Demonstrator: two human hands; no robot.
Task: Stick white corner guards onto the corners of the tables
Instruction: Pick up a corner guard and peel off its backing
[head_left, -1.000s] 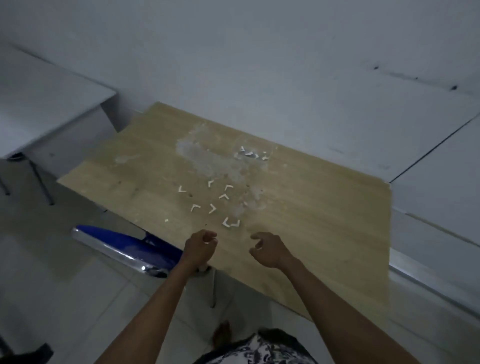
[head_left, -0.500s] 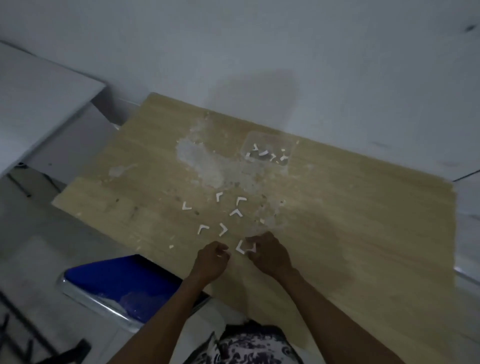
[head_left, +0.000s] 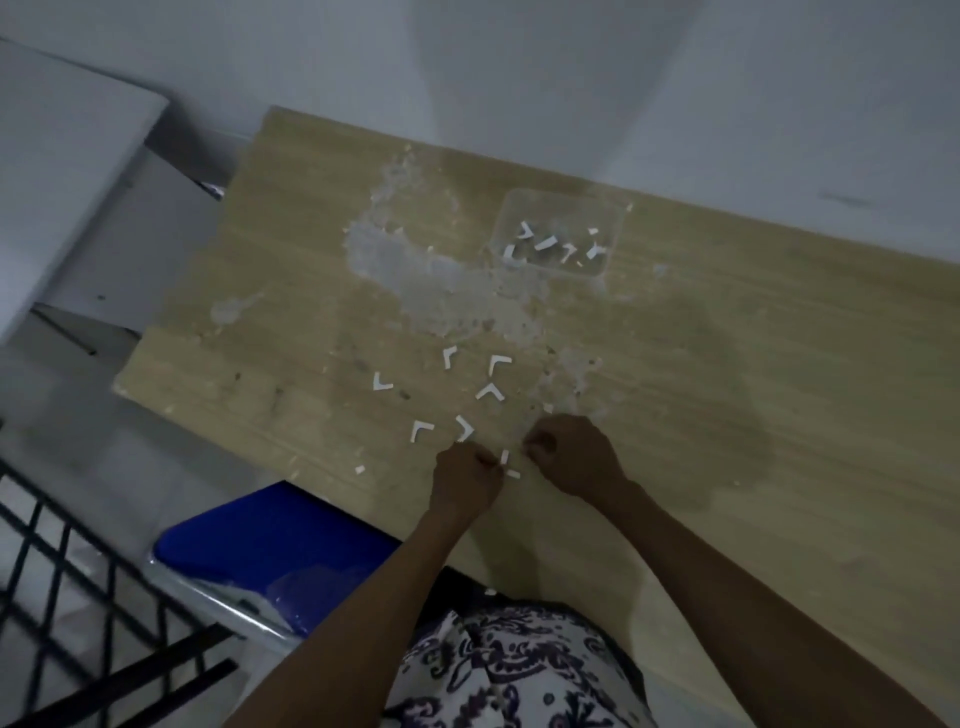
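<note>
Several white L-shaped corner guards (head_left: 489, 391) lie loose on the wooden table (head_left: 779, 364) near its front edge. One corner guard (head_left: 510, 466) lies between my hands. My left hand (head_left: 465, 483) has curled fingers, and their tips pinch this guard's left end. Just right of it, my right hand (head_left: 574, 460) rests on the table with thumb and fingers curled together. I see nothing in it. The table's bare left front corner (head_left: 120, 388) is in view.
A clear plastic container (head_left: 617, 228) holding several more guards stands at the back of the table. A pale worn patch (head_left: 415, 270) marks the tabletop. A blue chair seat (head_left: 270, 540) sits below the front edge, beside a black wire rack (head_left: 78, 571). A white table (head_left: 62, 156) stands left.
Both hands have moved forward onto the table and closed in on the nearest guard. The view has tilted down over the table.
</note>
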